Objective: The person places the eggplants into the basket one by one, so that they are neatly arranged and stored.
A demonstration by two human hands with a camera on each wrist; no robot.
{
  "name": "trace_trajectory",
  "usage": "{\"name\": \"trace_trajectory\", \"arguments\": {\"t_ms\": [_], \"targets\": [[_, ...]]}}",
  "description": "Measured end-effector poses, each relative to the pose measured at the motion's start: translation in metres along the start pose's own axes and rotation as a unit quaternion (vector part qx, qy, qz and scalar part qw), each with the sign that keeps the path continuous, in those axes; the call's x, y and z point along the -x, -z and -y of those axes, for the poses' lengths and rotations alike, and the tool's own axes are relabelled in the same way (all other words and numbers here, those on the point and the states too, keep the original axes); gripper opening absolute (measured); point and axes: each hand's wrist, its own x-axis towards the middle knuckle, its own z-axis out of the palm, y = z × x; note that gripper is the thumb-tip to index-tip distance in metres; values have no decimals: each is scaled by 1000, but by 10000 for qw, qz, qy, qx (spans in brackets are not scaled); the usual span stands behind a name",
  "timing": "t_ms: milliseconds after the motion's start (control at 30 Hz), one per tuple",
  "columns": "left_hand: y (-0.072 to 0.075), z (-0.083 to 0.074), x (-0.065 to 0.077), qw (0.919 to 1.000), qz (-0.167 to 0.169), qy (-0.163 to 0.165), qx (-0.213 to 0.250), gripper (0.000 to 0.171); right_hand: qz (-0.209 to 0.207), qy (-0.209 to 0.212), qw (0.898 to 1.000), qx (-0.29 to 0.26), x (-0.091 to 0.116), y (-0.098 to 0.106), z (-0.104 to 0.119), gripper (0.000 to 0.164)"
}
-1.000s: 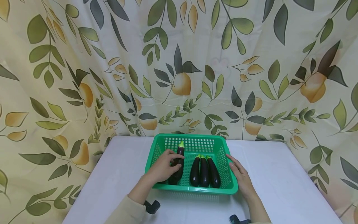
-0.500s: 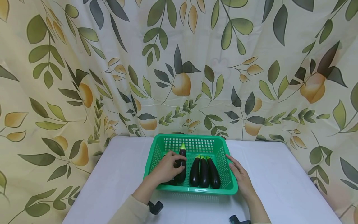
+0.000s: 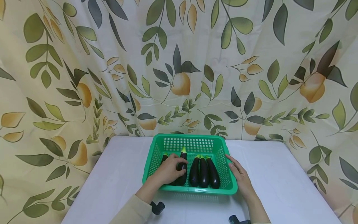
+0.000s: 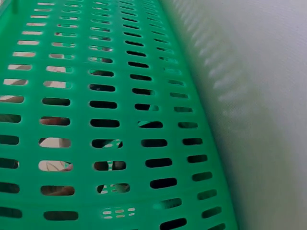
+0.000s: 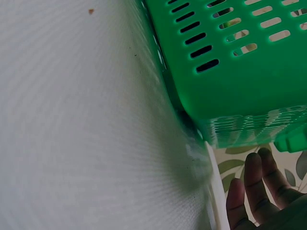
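A green plastic basket (image 3: 193,189) holds several dark purple eggplants with green caps. Inside its left half, my left hand (image 3: 168,170) grips an eggplant (image 3: 183,178) between thumb and fingers, its cap pointing to the far side. Part of another eggplant (image 3: 164,158) shows to the left, mostly hidden by that hand. Three eggplants (image 3: 204,174) lie side by side in the right half, a small gap from the held one. My right hand (image 3: 241,177) touches the basket's right rim with fairly straight fingers. In the right wrist view, extended fingers (image 5: 256,187) appear near the basket's corner.
The basket stands on a table with a white cloth (image 3: 279,180). Behind it hangs a leaf-and-fruit patterned curtain (image 3: 218,115). In the left wrist view, the slotted basket wall (image 4: 105,143) fills most of the picture and hides the left hand's grip.
My left hand has shifted the gripped eggplant slightly right and nearer, towards the three others. More of the eggplant on the left shows now. The right hand stays at the rim.
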Motion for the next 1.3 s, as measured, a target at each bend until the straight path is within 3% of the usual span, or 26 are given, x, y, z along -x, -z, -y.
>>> {"name": "trace_trajectory", "arguments": {"t_ms": [633,1033,1300], "targets": [[-12,3,-2,9987,233,156,-417,32,-20,-27,10000,54,1,-2,1,55],[-16,3,-2,9897,45,126,-1422,31,-23,-55,9999,129,1,1,1,55],[-17,4,-2,9871,124,115,-1593,34,10,-80,10000,26,0,0,0,55]]}}
